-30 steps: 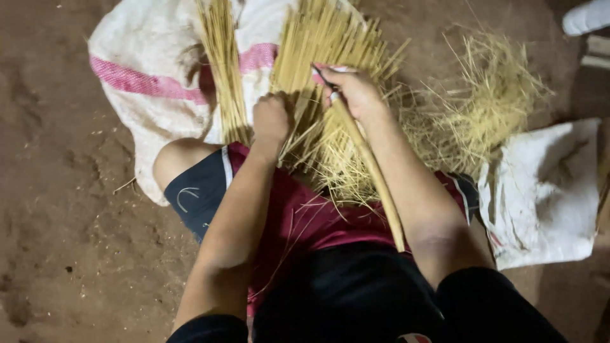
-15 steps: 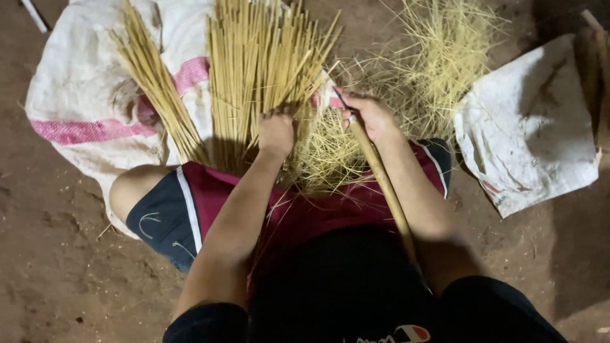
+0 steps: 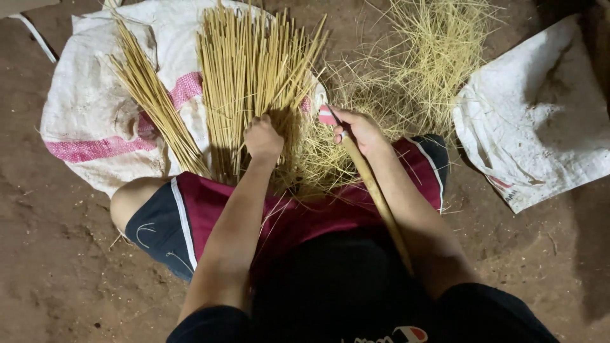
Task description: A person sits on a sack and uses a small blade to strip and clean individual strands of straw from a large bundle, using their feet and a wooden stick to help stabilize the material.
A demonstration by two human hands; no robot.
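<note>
My left hand (image 3: 263, 138) is closed around the near ends of a fanned bundle of thin yellow sticks (image 3: 251, 76) lying on a white woven sack (image 3: 95, 101) with pink stripes. My right hand (image 3: 357, 130) grips a long wooden-handled tool (image 3: 380, 202); the handle runs back along my forearm, and a small red and white part shows at my fingertips. A second, narrower bundle of yellow sticks (image 3: 154, 101) lies slanted on the sack to the left. Between my hands, over my lap, sits a tangle of fine yellow shavings (image 3: 318, 159).
A loose heap of straw-like shavings (image 3: 432, 57) spreads at the upper right. Another white sack (image 3: 540, 114) lies on the right. I sit on bare brown dirt ground (image 3: 57, 254), with maroon and dark shorts (image 3: 190, 222) across my legs.
The view has shifted, so the sack and bundles now sit further left and lower. My left hand has stayed on the bundle's near ends, and my right hand has kept the tool beside it.
</note>
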